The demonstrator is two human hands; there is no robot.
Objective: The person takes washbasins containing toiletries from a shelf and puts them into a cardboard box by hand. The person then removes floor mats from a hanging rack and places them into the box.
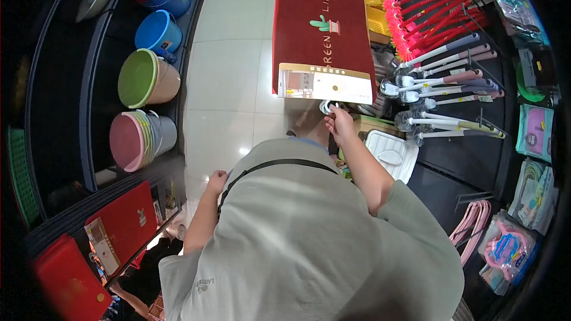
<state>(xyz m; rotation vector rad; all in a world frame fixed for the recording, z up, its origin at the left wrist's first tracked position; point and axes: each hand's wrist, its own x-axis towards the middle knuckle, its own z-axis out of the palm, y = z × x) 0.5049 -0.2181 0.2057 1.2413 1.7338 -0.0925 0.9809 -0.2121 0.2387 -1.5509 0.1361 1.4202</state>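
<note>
My right hand [340,125] is closed around the white plastic hook [325,107] of a dark red doormat [297,30]. The mat hangs stretched out in front of me, its lettering and green cactus sideways to my view. A printed cardboard header [326,85] runs along its near edge, beside the hook. At my left side, near my waist, my left hand [217,181] has its fingers curled in, and nothing shows in them. Toilet brushes [443,86] with white heads hang to the right of the mat.
Shelves at left hold buckets, among them a green-lined bucket [148,77] and a blue bucket [157,31]. Pink-red dusters [410,27], pink hangers [473,226] and a white lidded box [389,156] are at right. More red mats [128,226] hang at lower left, near another person's arm [132,302].
</note>
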